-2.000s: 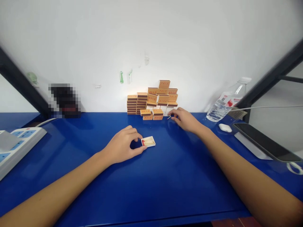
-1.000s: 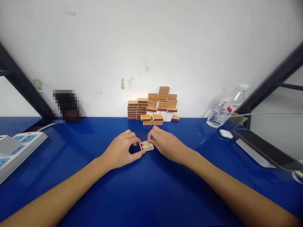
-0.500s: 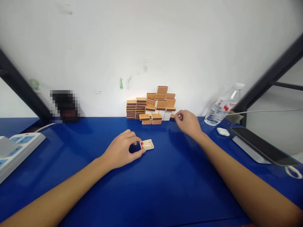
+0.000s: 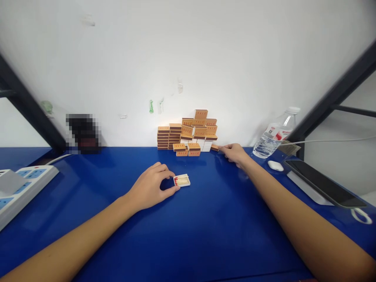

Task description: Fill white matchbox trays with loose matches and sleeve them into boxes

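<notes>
My left hand (image 4: 151, 187) grips a white matchbox tray (image 4: 188, 183) at its left end, thumb at the near side and forefinger at the far side. Several red-tipped matches (image 4: 182, 180) lie in the tray, heads to the left. Farther back on the right, my right hand (image 4: 234, 153) has its fingertips closed at the right end of an orange-and-brown matchbox (image 4: 215, 147). That box sits slightly askew at the right foot of the piled matchboxes (image 4: 200, 131); the thumb is mostly hidden.
Neat stacks of matchboxes (image 4: 163, 138) stand left of the pile, against the wall. On the right are a water bottle (image 4: 272, 135), a white earphone case (image 4: 275, 166) and a phone (image 4: 323, 182). A power strip (image 4: 32, 188) lies at left on the blue table (image 4: 188, 235).
My right hand has shifted slightly right and down, its fingers now flatter. The matchbox at its fingertips shows more and sits askew. The left hand keeps its hold on the tray.
</notes>
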The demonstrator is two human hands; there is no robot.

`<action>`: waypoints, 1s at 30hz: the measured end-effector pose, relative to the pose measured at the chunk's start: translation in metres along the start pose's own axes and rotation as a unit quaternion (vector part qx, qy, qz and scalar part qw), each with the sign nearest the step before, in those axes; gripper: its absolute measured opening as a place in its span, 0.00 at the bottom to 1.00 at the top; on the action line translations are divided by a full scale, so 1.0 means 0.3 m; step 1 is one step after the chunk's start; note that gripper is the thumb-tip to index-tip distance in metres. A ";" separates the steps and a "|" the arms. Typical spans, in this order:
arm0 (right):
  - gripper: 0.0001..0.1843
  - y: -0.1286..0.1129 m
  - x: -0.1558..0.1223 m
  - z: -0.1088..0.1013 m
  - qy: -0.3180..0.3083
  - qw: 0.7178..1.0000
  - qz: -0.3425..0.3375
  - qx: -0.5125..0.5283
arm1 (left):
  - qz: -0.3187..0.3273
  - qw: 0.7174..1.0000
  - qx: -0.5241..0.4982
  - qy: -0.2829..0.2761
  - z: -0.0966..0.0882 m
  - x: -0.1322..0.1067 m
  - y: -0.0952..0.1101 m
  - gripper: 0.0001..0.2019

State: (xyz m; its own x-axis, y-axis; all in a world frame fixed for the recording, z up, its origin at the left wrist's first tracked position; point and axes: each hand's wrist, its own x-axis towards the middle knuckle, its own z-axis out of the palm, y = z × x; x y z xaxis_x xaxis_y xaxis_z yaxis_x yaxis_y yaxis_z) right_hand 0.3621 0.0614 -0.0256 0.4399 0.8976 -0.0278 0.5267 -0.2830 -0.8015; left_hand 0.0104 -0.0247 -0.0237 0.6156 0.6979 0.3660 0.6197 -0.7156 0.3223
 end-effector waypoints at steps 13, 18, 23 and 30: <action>0.05 -0.054 -0.026 -0.059 0.204 0.963 -0.068 0.160 | -0.004 0.996 0.005 0.088 0.001 0.001 -0.007 0.18; 0.07 -0.129 -0.179 0.003 0.163 0.925 -0.223 0.262 | 0.000 0.992 0.009 0.129 0.010 -0.002 -0.017 0.16; 0.16 -0.168 -0.394 0.141 -0.172 0.920 -0.292 0.195 | 0.025 0.983 0.018 0.179 -0.002 0.001 -0.016 0.28; 0.19 -0.156 -0.435 0.144 -0.246 0.909 -0.302 0.152 | 0.049 0.986 0.032 0.155 -0.022 0.007 -0.016 0.19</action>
State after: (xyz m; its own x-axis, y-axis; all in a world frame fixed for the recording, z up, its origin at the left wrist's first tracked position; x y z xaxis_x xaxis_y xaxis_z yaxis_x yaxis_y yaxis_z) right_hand 0.2486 -0.0279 -0.0103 -0.2803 0.9220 0.2672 0.3064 0.3497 -0.8853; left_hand 0.0054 -0.0200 -0.0187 0.5018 0.5762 0.6451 0.6004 -0.7689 0.2198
